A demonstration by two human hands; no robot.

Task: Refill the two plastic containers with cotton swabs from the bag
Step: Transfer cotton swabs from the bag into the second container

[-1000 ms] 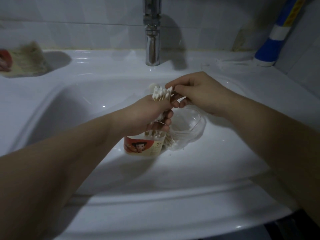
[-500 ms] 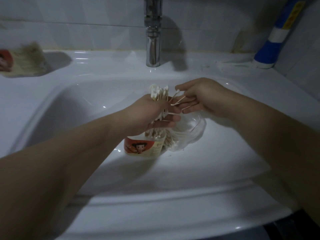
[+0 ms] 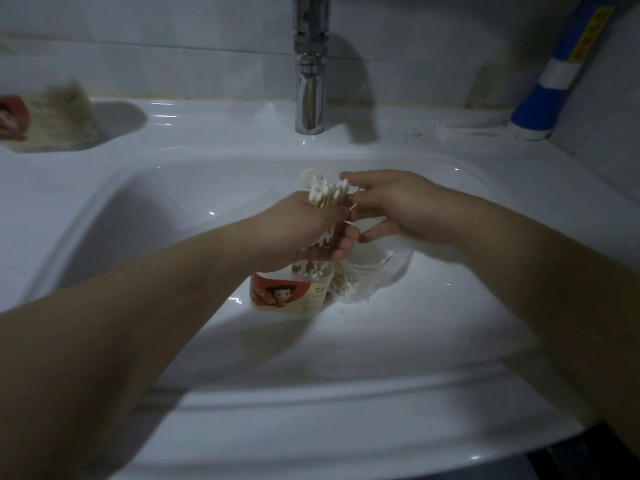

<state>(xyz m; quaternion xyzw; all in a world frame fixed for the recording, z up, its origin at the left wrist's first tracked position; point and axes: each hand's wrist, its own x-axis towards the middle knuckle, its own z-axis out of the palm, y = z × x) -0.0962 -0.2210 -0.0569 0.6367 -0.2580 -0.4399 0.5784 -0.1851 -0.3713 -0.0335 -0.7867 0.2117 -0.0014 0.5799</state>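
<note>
Progress looks to be about midway, by my reading. Your left hand (image 3: 304,233) has its fingers curled round a thick bundle of cotton swabs (image 3: 330,195), white tips up. It holds the bundle above the basin (image 3: 450,323), just over the red-labelled container (image 3: 291,292) that stands in the bowl. Your right hand (image 3: 398,206) meets the bundle from the side. Its fingertips seem to pinch a few sticks at the bundle's edge, though in this dim, soft view it may only be straightening them.

Swabs already stand at the mouth of the container below, so it is partly filled. The bundle in your grip has not gone in yet. The bag (image 3: 381,268), clear plastic, lies just beside that container on its right, and pale sticks show through it, so stock remains. The second container (image 3: 52,116) sits well apart on the left ledge of the sink. It is too blurred to tell how full it is.

What is left, as I judge it:
- Square up the bundle and lower it into the container beneath your hands.
- Check the container on the ledge, and feed it from the bag if it needs more.
</note>
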